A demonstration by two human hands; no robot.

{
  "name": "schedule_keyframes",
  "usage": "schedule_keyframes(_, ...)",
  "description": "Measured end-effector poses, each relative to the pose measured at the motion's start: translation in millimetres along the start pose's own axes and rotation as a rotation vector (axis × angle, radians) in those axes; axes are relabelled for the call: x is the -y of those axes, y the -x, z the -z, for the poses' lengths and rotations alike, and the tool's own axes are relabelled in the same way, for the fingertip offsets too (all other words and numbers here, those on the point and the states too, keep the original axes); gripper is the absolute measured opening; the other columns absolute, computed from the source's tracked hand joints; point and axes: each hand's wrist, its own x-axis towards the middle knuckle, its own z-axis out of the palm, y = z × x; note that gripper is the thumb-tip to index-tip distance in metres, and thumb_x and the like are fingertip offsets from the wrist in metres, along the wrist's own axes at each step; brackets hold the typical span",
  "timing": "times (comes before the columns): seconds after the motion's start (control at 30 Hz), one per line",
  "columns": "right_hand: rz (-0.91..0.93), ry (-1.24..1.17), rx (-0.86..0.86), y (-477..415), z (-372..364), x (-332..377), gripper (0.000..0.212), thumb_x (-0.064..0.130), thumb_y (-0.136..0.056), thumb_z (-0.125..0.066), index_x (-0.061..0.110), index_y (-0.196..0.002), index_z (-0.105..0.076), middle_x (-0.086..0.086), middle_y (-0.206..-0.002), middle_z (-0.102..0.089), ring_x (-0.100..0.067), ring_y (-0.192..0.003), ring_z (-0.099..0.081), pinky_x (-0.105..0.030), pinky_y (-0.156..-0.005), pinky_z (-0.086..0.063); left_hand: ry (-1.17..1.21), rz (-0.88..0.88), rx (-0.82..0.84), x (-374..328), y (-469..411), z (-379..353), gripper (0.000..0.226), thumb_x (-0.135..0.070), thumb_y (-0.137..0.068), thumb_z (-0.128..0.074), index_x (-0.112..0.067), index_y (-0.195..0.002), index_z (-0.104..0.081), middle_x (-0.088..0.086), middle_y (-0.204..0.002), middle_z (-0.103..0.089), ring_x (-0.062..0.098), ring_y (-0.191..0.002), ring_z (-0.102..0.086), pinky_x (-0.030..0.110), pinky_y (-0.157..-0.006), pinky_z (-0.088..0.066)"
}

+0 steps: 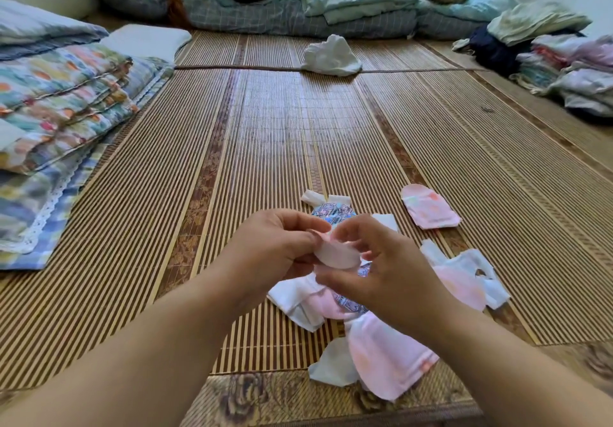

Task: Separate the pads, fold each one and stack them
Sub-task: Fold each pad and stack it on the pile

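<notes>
Hands meet at lower centre of the frame over a bamboo mat (265, 134): the left hand (278, 244) and the right hand (384, 267) both pinch a small pink pad (336, 256) between curled fingers and thumbs, holding it bent and lifted off the mat. Beneath them lies a loose pile of pads (381, 347), pink, white and blue-printed. One folded pad (429, 211) rests apart at right of centre. Folded quilts (63, 118) sit at left, a white cloth (331, 57) at upper centre.

Both hands, left (278, 244) and right (381, 270), pinch pink pad (336, 256) above bamboo mat (265, 128).
</notes>
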Motion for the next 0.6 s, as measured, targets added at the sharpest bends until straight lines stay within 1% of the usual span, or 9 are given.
schedule_keyframes(0.07,-0.043,0.025,0.026,1,1,-3,0.040,0.032,-0.065,-0.081,0.035,-0.094,-0.054,0.013,-0.088,-0.064,-0.002,-0.081,-0.059,-0.024,-0.071,-0.051,0.121,0.017,-0.014,-1,-1,0,0.017,0.001,-0.087,-0.058,-0.010,-0.085,-0.071,0.011,-0.077,-0.071,0.019,-0.066,-0.065,0.024,-0.059,-0.054)
schedule_keyframes(0.17,-0.085,-0.086,-0.049,-5,6,-4,0.014,0.021,-0.080,-0.072,0.020,-0.093,-0.066,0.000,-0.078,-0.070,-0.016,-0.074,-0.065,-0.044,-0.068,-0.055,0.294,0.008,0.024,-2,-1,0,0.019,0.000,-0.085,-0.059,-0.011,-0.096,-0.068,0.011,-0.083,-0.074,0.017,-0.068,-0.069,0.021,-0.055,-0.055)
schedule_keyframes(0.2,-0.117,-0.124,-0.093,-10,10,-7,0.009,0.023,-0.084,-0.069,0.016,-0.089,-0.069,-0.003,-0.073,-0.070,-0.019,-0.070,-0.066,-0.045,-0.065,-0.055,0.307,-0.012,0.029,-2,-1,0,0.025,-0.001,-0.083,-0.061,-0.015,-0.104,-0.065,0.012,-0.087,-0.074,0.019,-0.072,-0.071,0.022,-0.055,-0.056)
schedule_keyframes(0.23,-0.161,-0.151,-0.149,-15,16,-13,0.013,0.025,-0.085,-0.068,0.013,-0.084,-0.070,-0.004,-0.067,-0.069,-0.020,-0.063,-0.064,-0.042,-0.058,-0.054,0.271,-0.034,0.013,0,-2,0,0.034,-0.004,-0.081,-0.064,-0.019,-0.111,-0.060,0.011,-0.089,-0.074,0.021,-0.075,-0.071,0.024,-0.057,-0.057)
schedule_keyframes(0.3,-0.295,-0.276,-0.267,-26,35,-30,0.019,0.023,-0.084,-0.070,0.006,-0.076,-0.066,-0.005,-0.055,-0.059,-0.018,-0.051,-0.051,-0.034,-0.048,-0.041,0.037,-0.093,-0.075,5,-3,0,0.046,-0.011,-0.080,-0.069,-0.025,-0.120,-0.052,0.009,-0.091,-0.074,0.020,-0.079,-0.072,0.032,-0.066,-0.057)
schedule_keyframes(0.37,-0.451,-0.340,-0.359,-36,57,-54,0.009,0.018,-0.086,-0.066,0.009,-0.082,-0.066,-0.008,-0.067,-0.062,-0.022,-0.059,-0.052,-0.035,-0.054,-0.042,-0.282,-0.161,-0.159,12,-3,0,0.045,-0.018,-0.083,-0.068,-0.031,-0.122,-0.048,0.005,-0.088,-0.072,0.018,-0.081,-0.070,0.039,-0.076,-0.056)
schedule_keyframes(0.47,-0.591,-0.109,-0.475,-44,79,-93,0.021,0.027,-0.087,-0.062,0.015,-0.103,-0.067,-0.009,-0.088,-0.069,-0.030,-0.079,-0.065,-0.046,-0.071,-0.055,-0.616,-0.224,-0.203,26,-4,0,0.047,-0.027,-0.085,-0.065,-0.035,-0.128,-0.047,-0.006,-0.082,-0.067,0.001,-0.074,-0.063,0.023,-0.066,-0.051)
schedule_keyframes(0.53,-0.621,-0.031,-0.550,-49,83,-105,0.035,0.031,-0.083,-0.068,0.013,-0.113,-0.064,-0.011,-0.098,-0.070,-0.031,-0.086,-0.066,-0.049,-0.077,-0.056,-0.687,-0.245,-0.209,30,-6,0,0.045,-0.030,-0.084,-0.064,-0.037,-0.126,-0.049,-0.013,-0.080,-0.066,-0.005,-0.071,-0.060,0.020,-0.064,-0.049)
schedule_keyframes(0.6,-0.640,0.060,-0.567,-55,80,-111,0.040,0.032,-0.081,-0.070,0.010,-0.114,-0.065,-0.012,-0.101,-0.070,-0.028,-0.087,-0.065,-0.045,-0.076,-0.056,-0.706,-0.254,-0.204,32,-7,0,0.040,-0.031,-0.083,-0.064,-0.037,-0.122,-0.053,-0.016,-0.078,-0.065,-0.007,-0.072,-0.059,0.021,-0.065,-0.050)
